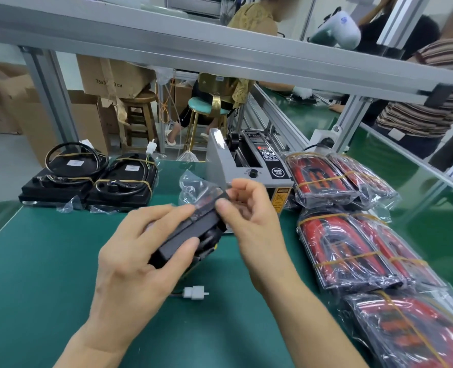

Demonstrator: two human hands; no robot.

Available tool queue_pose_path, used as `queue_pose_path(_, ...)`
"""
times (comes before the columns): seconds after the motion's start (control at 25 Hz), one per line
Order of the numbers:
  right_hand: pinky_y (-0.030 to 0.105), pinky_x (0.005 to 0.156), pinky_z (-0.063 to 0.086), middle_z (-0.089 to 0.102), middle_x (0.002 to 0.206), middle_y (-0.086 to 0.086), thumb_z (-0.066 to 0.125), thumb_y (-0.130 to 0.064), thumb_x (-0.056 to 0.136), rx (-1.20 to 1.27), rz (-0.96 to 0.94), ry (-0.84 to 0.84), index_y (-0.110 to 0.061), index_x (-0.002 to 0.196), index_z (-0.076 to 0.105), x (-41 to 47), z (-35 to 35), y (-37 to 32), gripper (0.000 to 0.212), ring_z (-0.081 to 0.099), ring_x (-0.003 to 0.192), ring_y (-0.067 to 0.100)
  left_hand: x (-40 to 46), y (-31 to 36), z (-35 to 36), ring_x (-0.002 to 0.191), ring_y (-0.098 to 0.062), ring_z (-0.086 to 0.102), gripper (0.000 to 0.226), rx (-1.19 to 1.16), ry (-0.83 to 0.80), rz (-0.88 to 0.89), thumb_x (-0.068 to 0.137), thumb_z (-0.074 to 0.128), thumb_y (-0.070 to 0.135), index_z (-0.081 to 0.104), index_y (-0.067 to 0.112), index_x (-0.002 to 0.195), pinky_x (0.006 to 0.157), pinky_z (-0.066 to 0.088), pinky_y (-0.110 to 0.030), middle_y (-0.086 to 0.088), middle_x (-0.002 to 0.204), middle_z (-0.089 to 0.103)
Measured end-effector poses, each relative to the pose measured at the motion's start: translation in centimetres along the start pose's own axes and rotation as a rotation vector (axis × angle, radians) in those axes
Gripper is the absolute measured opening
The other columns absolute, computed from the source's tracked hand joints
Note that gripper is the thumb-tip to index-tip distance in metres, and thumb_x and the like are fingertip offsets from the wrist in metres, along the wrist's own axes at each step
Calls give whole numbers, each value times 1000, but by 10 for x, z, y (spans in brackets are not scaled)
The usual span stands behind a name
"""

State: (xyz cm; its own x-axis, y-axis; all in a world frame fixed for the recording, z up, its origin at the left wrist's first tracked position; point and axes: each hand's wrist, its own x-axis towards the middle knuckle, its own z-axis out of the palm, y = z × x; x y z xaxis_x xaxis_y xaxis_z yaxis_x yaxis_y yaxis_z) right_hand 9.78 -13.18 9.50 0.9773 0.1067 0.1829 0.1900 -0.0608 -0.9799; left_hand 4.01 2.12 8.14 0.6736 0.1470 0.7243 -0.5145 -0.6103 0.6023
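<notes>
Bare bench (34,274) is lying open left of the left hand (140,261) and nearer than both hands, save a white connector (193,292) just under them. Just beyond the right hand (249,216) a tape machine (249,166) is blocking the way; bagged cables (339,240) are crowding its right side.

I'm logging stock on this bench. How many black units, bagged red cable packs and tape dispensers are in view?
Black units: 3, of which two banded ones lie at the left and one is held by the left hand and right hand
Bagged red cable packs: 5 showing
Tape dispenser: 1
Total: 9
</notes>
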Motion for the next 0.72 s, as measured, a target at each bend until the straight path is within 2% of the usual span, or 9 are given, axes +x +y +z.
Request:
queue_pose_path(0.08,19,96,40,58,123,-15,75,-31,81,83,78,-104,-33,120,52,4,-14,5,45,52,117,-6,-2,-10,-5,98,-8,60,26,-140,71,-75,83,63,29,68,30,108,89,43,-15,5,105,63)
queue_pose_path(0.16,26,105,40,58,132,-9,82,-27,73,28,157,-352,-29,128,50,1,-27,12,64,50,127,4,-10,-16,-3,98,-11,62,22,-366,122,-213,82,64,32,71,35,103,90,45,-18,6,104,66)
queue_pose_path(0.24,34,97,49,68,118,1,82,-19,67,-71,167,-515,-21,121,59,-5,-35,15,59,63,111,13,-18,-20,1,94,-14,63,21,-612,165,-383,76,71,32,71,32,97,88,49,-22,4,101,69)
queue_pose_path(0.32,35,87,54,71,101,0,85,-22,62,-212,122,-463,-22,109,64,-7,-41,8,52,68,93,13,-22,-24,2,92,-13,63,22,-803,92,-565,71,79,20,68,29,87,82,51,-20,2,101,70)
queue_pose_path(0.36,33,84,54,71,96,-4,87,-26,60,-354,70,-405,-26,106,63,-5,-45,1,51,68,90,11,-24,-27,0,94,-11,64,21,-805,-2,-639,71,76,14,67,28,83,81,52,-18,3,104,69)
queue_pose_path(0.44,31,82,51,68,92,-13,86,-36,57,-803,-103,-354,-31,103,60,0,-51,-7,54,64,88,7,-27,-36,-8,105,-5,60,27,-499,-128,-666,74,75,7,67,33,80,87,47,-16,13,112,65)
queue_pose_path(0.52,31,83,46,65,97,-15,83,-41,58,-1143,-294,-402,-33,105,58,2,-47,-12,54,58,92,8,-22,-33,-17,117,4,50,29,-160,-113,-483,75,81,24,66,44,89,99,36,-16,22,120,57)
queue_pose_path(0.6,31,83,43,63,103,-15,82,-41,59,-1210,-342,-463,-33,108,57,4,-37,-11,55,55,96,10,-18,-26,-15,123,6,45,35,-144,-192,-325,73,76,32,64,44,104,101,28,-6,23,125,55)
queue_pose_path(0.72,28,80,36,63,102,-17,85,-39,57,-1094,-306,-517,-33,106,58,7,-28,-4,56,54,96,7,-18,-23,-6,120,1,52,42,-330,-389,-384,72,71,27,63,35,113,101,33,-9,20,122,61)
